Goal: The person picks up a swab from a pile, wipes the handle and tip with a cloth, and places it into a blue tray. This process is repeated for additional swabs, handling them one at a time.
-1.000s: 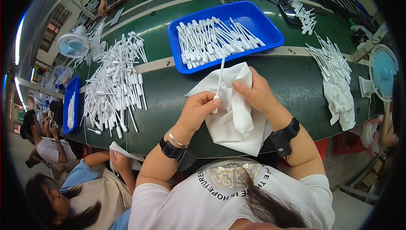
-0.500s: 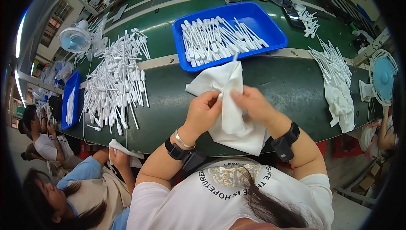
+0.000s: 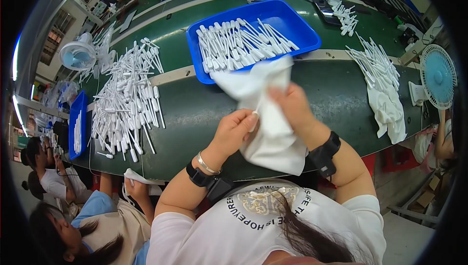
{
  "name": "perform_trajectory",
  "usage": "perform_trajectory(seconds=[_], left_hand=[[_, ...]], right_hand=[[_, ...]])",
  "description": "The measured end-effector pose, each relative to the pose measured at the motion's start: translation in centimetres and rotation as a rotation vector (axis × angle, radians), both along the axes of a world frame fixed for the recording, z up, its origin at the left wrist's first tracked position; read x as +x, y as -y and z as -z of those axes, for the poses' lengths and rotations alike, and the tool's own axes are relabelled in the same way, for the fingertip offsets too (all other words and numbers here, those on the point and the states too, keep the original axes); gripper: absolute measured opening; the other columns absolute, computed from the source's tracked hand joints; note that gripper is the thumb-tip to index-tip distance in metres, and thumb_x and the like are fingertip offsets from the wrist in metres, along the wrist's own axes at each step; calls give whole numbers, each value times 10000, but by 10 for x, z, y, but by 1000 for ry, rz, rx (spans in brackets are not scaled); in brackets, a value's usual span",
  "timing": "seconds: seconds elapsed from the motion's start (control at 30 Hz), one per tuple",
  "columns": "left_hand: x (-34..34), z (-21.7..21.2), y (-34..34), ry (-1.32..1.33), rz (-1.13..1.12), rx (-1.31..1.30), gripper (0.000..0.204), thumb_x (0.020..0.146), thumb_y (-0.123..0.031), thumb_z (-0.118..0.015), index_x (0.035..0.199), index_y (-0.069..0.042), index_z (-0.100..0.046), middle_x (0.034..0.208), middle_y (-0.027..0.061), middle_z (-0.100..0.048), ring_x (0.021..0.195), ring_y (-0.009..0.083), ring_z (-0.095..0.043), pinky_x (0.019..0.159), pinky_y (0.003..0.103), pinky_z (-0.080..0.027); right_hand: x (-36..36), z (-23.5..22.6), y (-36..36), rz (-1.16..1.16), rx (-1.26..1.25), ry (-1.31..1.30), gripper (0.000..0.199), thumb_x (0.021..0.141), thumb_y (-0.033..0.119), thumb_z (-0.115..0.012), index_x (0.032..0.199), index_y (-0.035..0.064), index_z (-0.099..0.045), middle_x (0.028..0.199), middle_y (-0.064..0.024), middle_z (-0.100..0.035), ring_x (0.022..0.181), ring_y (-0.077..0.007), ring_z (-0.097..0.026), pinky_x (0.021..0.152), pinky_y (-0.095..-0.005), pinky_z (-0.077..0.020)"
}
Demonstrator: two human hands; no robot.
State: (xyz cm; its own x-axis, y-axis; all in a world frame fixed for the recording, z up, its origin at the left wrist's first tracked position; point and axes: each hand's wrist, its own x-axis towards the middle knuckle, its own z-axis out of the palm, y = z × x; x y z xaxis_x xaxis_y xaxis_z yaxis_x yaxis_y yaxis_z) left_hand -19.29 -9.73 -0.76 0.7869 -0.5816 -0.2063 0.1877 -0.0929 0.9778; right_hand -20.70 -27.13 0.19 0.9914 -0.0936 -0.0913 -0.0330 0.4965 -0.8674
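Note:
My left hand (image 3: 232, 131) is closed in a pinch on the end of a white stick (image 3: 255, 117); most of the stick is hidden by fingers and cloth. Around its other part my right hand (image 3: 294, 108) grips a white cloth (image 3: 269, 143), smeared by motion. The cloth's upper flap reaches the near rim of a blue tray (image 3: 308, 50), and its lower part hangs over the bench edge. Inside that tray lie many white sticks with wider, paddle-like ends (image 3: 229, 53).
A large loose heap of white sticks (image 3: 126, 101) covers the bench at left. At right, more sticks (image 3: 378, 67) lie by a crumpled white cloth (image 3: 386, 111), near a fan (image 3: 438, 77). A co-worker (image 3: 105, 226) sits close at my left.
My right hand has moved up and to the right along with the cloth, whose upper flap has swung upward. The stick's tip above the cloth no longer shows. My left hand keeps its pinch.

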Motion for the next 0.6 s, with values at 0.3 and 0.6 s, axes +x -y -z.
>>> perform_trajectory(seconds=[0.3,0.6], left_hand=[[7,2,-5,-439,138,-320,267,924,-235,-424,991,-10,-552,734,-17,-512,553,41,-373,484,159,-299],[5,-2,0,381,78,142,203,871,-166,-525,955,10,-581,716,10,-520,553,59,-408,497,181,-337]], right_hand=[[-3,-9,4,-73,-87,-49,244,858,162,-535,1034,-7,-530,926,-64,-598,773,-116,-586,676,-249,-490],[14,7,20,273,-398,139,222,877,166,-509,1017,-4,-542,876,-49,-602,723,-100,-580,621,-234,-481]])
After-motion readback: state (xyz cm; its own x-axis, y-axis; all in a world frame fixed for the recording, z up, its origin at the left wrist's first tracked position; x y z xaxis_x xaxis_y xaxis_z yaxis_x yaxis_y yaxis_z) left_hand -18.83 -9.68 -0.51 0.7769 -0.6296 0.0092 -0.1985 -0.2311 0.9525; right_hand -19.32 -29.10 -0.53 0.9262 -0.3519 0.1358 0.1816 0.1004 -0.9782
